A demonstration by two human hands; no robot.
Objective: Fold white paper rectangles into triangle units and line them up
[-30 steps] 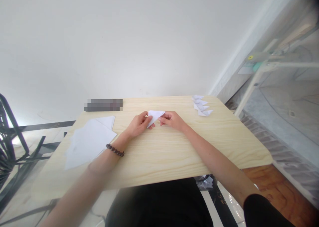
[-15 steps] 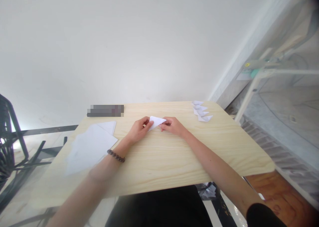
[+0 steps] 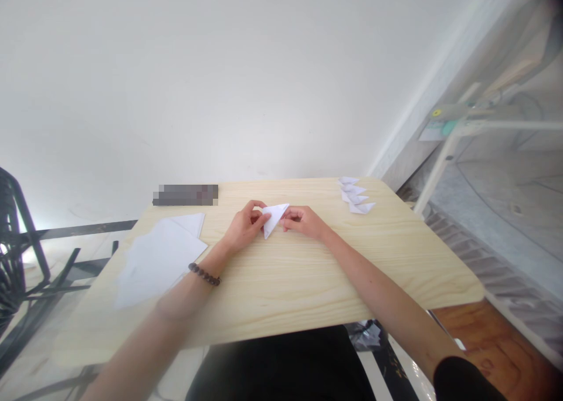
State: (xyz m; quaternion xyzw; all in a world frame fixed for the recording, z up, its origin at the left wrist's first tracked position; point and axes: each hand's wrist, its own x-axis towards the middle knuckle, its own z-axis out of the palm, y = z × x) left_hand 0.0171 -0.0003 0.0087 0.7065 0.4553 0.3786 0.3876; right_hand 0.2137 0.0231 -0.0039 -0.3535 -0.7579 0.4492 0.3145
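A small white folded paper [image 3: 273, 218], roughly triangular, is held just above the middle of the table. My left hand [image 3: 247, 225] is closed on its left side, the thumb lying on top. My right hand [image 3: 303, 220] is at its right edge, fingers bent and pinched at the paper; how much they grip is partly hidden. To the right stand several small folded paper pieces [image 3: 361, 207], lined up one behind another. A pile of white paper sheets [image 3: 162, 254] lies on the left, beside my left forearm.
The light wooden table [image 3: 281, 289] stands against a white wall [image 3: 264, 84]. A blurred-out dark object [image 3: 185, 195] lies at the back left. A black chair [image 3: 21, 243] is at the left, and a white metal frame [image 3: 442, 166] rises beyond the right edge.
The folded paper has turned between my hands: its right tip now points up and right, and a lower corner points down. My hands have barely moved.
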